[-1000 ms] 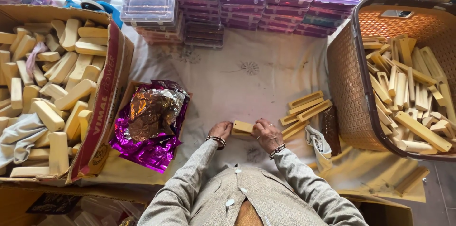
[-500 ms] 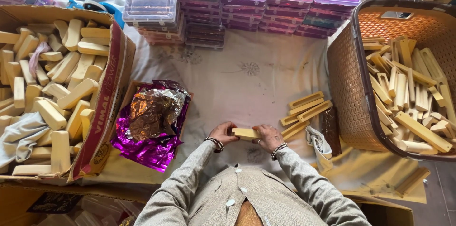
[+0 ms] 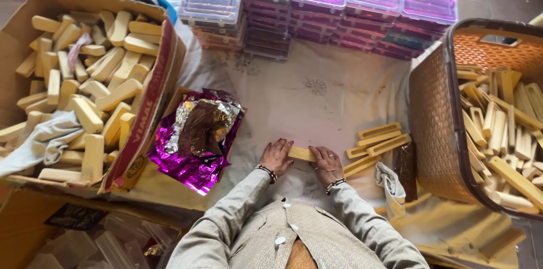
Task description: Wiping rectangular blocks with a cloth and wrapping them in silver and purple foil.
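Stock and progress, left to right, clock directions taken from the cloth's centre.

- Box, 9 o'clock: heaped with thick pale bars, too many and too overlapped to count; by the look of it most stock is unhandled. One grey rag hangs over its near edge.
- Foil, 8 o'clock: one crumpled heap of purple and silver sheets; sheet count not readable.
- Your left hand, 6 o'clock: fingers curled over the left end of one bar, which lies flat on the cloth.
- Your right hand: fingers closed on the same bar's right end. Both hands grip it; neither is open.
- Cases, 12 o'clock: six stacks of clear-lidded purple cases; layers per stack uncertain.
- Sticks, 4 o'clock: about six thin pale sticks lying loose just right of your right hand.
- Basket, 3 o'clock: one, holding thin sticks piled beyond counting, likely the finished share.

Judgement: work mid-way, one bar in hand.
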